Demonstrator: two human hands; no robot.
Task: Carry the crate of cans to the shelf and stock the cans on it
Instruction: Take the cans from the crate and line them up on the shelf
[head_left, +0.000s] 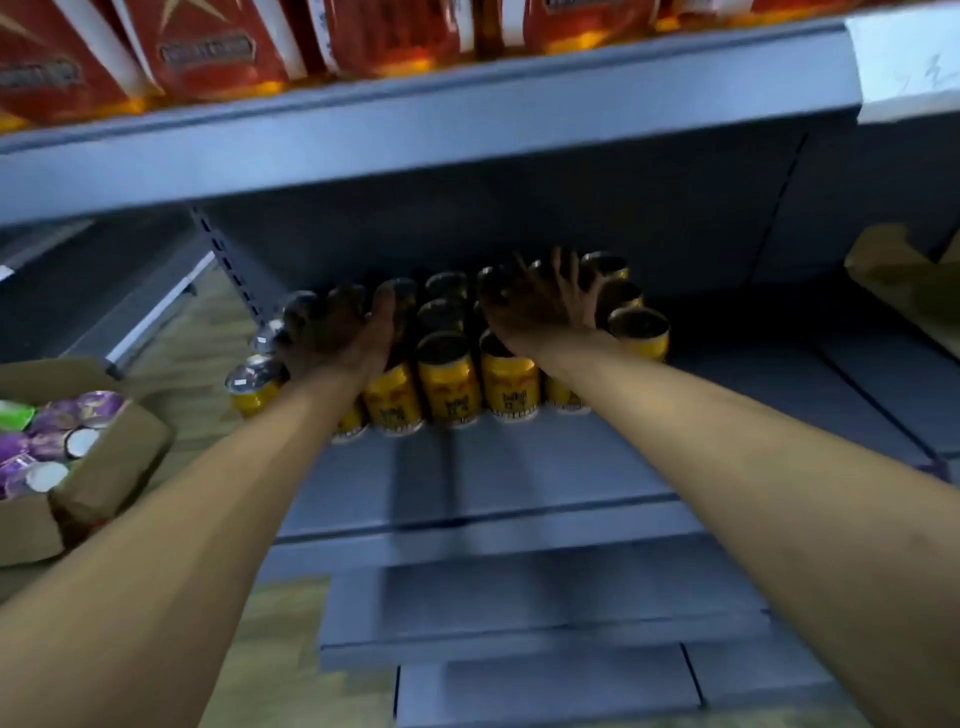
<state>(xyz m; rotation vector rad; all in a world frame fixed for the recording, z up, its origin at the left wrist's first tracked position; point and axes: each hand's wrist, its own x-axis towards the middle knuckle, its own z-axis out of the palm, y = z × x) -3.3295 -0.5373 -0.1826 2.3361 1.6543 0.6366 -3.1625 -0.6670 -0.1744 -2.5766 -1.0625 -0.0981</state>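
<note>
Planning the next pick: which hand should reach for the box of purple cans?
Left. The left hand is nearer the box at far left; the right hand would have to cross over.

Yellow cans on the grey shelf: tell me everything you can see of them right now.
The yellow drink cans with dark print and silver tops stand upright in a tight block of several rows, toward the back of the grey metal shelf. They look like aluminium. The left hand and right hand rest with spread fingers over the tops of the block's left and right parts. The rear rows sit in shadow; the print is too blurred to read.
</note>
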